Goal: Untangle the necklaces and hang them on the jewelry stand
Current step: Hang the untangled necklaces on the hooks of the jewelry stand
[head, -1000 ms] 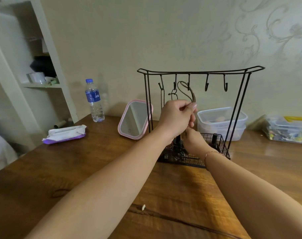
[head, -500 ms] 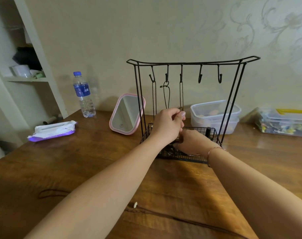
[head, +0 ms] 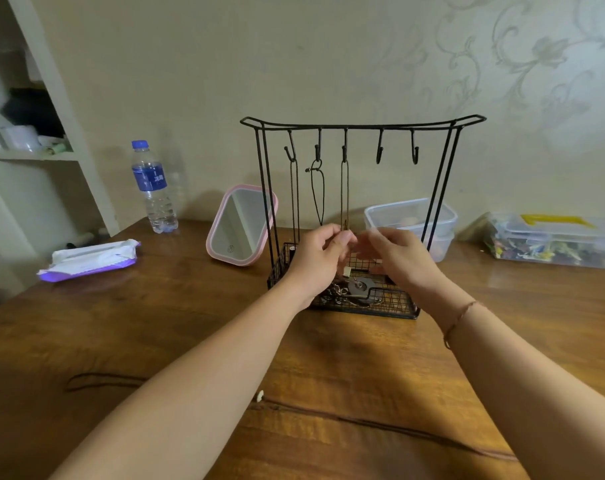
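The black wire jewelry stand (head: 363, 123) stands mid-table, with a mesh basket (head: 394, 308) at its base that holds small trinkets. Necklaces hang from its three left hooks: a thin dark chain (head: 296, 202), a black cord loop (head: 317, 192) and a bronze chain (head: 344, 192). My left hand (head: 316, 263) pinches the bronze chain's lower end. Just right of it, my right hand (head: 399, 259) hovers over the basket, blurred, with its fingers loosely spread and nothing in them. A dark cord necklace (head: 380, 424) with a white bead (head: 259, 396) lies on the table near me.
A pink mirror (head: 240, 225) leans left of the stand, with a water bottle (head: 152, 188) and a wipes packet (head: 90, 259) further left. Clear plastic boxes (head: 412, 220) (head: 550, 239) sit at the right. White shelves (head: 34, 154) rise at the left. Another dark cord (head: 97, 379) lies front left.
My left hand has come down from hook height to the bottom of the bronze chain, which now hangs straight from the third hook. My right hand has risen beside it.
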Action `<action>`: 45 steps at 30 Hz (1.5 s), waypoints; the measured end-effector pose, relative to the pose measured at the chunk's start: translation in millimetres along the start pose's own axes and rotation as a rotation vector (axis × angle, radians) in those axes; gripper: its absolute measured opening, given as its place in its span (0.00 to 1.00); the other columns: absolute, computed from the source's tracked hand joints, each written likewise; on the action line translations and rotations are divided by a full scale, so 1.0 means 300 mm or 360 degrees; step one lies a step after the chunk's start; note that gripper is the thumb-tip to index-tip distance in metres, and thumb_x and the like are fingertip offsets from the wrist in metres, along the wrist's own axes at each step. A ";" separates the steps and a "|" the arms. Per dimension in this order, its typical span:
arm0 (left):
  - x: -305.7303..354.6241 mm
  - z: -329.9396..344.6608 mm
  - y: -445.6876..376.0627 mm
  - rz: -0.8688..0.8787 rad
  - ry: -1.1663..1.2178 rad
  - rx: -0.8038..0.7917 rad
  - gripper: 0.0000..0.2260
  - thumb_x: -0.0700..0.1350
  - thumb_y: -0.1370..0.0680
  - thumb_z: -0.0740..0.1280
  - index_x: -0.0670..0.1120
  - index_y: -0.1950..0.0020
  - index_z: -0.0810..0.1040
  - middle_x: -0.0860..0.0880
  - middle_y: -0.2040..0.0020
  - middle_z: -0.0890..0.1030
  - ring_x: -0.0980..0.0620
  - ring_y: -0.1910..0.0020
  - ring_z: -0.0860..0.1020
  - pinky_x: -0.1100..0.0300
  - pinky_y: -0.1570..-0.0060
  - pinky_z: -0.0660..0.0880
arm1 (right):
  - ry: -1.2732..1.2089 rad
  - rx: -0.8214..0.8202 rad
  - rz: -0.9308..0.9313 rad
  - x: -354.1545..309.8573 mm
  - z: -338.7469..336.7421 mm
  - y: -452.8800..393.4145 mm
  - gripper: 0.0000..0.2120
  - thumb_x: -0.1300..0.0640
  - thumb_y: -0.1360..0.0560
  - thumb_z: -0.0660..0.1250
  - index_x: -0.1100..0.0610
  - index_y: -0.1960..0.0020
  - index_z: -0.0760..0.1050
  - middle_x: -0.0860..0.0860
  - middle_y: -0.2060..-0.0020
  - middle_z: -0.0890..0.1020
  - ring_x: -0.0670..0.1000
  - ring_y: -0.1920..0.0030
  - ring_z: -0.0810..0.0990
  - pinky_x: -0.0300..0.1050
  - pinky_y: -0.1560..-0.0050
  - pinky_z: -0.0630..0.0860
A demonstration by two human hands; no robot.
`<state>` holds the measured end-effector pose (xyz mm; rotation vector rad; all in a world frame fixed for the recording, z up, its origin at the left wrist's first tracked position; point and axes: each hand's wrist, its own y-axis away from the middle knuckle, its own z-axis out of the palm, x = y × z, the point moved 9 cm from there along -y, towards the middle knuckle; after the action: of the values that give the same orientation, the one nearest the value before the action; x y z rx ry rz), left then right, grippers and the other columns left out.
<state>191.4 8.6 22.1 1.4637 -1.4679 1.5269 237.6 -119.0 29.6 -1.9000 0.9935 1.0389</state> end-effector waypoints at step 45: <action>0.012 0.023 -0.058 0.0104 0.0189 -0.0085 0.10 0.40 0.17 0.61 0.35 0.49 0.79 0.44 0.62 0.80 0.50 0.62 0.80 0.58 0.56 0.79 | 0.0988 0.0555 -0.0949 -0.570 -0.077 -0.108 0.09 0.56 0.23 0.69 0.61 0.55 0.84 0.55 0.68 0.80 0.60 0.64 0.82 0.50 0.55 0.80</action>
<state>208.7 5.5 29.6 1.2829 -1.4873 1.5729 209.4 -78.3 198.1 -2.0526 0.7703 -0.0772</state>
